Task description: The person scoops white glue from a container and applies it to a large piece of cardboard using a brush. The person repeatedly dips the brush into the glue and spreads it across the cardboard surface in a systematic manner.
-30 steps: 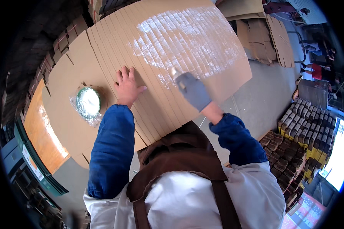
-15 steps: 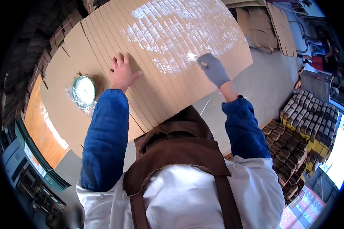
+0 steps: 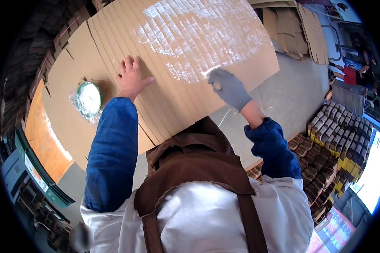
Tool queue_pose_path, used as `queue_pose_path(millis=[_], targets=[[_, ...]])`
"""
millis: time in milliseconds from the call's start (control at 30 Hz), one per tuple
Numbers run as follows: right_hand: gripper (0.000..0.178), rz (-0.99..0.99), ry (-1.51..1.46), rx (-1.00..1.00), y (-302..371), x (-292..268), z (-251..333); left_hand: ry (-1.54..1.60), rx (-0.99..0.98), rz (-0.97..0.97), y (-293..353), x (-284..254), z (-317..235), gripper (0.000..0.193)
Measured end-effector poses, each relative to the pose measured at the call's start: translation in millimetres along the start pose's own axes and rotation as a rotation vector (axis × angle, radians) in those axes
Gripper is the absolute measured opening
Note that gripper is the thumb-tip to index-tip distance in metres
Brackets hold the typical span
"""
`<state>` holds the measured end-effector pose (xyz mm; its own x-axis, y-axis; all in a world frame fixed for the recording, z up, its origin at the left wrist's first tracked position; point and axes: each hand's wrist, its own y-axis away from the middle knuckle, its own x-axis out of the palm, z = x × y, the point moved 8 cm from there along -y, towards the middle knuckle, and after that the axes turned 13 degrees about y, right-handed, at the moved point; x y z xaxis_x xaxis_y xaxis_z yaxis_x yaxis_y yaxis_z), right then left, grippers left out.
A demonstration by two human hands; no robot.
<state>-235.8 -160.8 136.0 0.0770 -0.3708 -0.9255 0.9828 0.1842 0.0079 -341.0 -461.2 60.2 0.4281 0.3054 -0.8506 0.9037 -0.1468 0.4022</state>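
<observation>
My bare left hand [image 3: 131, 79] lies with spread fingers on overlapping cardboard sheets [image 3: 173, 101], fanned so that a strip of each shows. A grey glove covers my right hand [image 3: 229, 87], which is closed around a small brush [image 3: 212, 70]. Its white-coated tip touches the cardboard at the near edge of a wet white smear [image 3: 198, 38]; most of the handle is hidden in the fist. To the left of my left hand, a green-rimmed bowl [image 3: 88, 98] lined with clear plastic holds a white paste.
Bundled brown cardboard pieces [image 3: 325, 135] are stacked on the right. More cardboard [image 3: 289, 33] leans at the far right, and a person in red [image 3: 354, 76] is beyond it. An orange-brown board [image 3: 46, 130] shows at the left. Grey floor [image 3: 283, 80] lies beyond the sheets.
My right hand has drawn the brush slightly nearer and to the left over the cardboard. The left hand stays spread on the sheets, shifted slightly left in the view.
</observation>
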Motion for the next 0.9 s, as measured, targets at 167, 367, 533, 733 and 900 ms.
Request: queue_pose_path(millis=[167,367,533,733,900], targets=[[0.011,0.022,0.117,0.162,4.2,2.5,-68.7,0.003,0.0,0.017,-2.5,5.0,0.8,0.101],[0.012,0.029,0.094,0.112,-6.8,4.0,-52.0,0.008,-0.023,0.043,-1.7,2.2,-1.9,0.099],[0.016,-0.125,0.121,0.333,-26.6,-19.1,-105.0,0.029,0.023,0.003,-6.6,8.3,2.9,0.1],[0.018,-0.132,0.151,0.268,-38.2,-3.0,-127.5,0.029,-0.025,0.026,-1.4,1.0,-7.3,0.103],[0.015,-0.073,0.037,0.152,-46.8,-2.7,-73.6,0.022,-0.006,0.01,-1.6,5.1,0.7,0.102]])
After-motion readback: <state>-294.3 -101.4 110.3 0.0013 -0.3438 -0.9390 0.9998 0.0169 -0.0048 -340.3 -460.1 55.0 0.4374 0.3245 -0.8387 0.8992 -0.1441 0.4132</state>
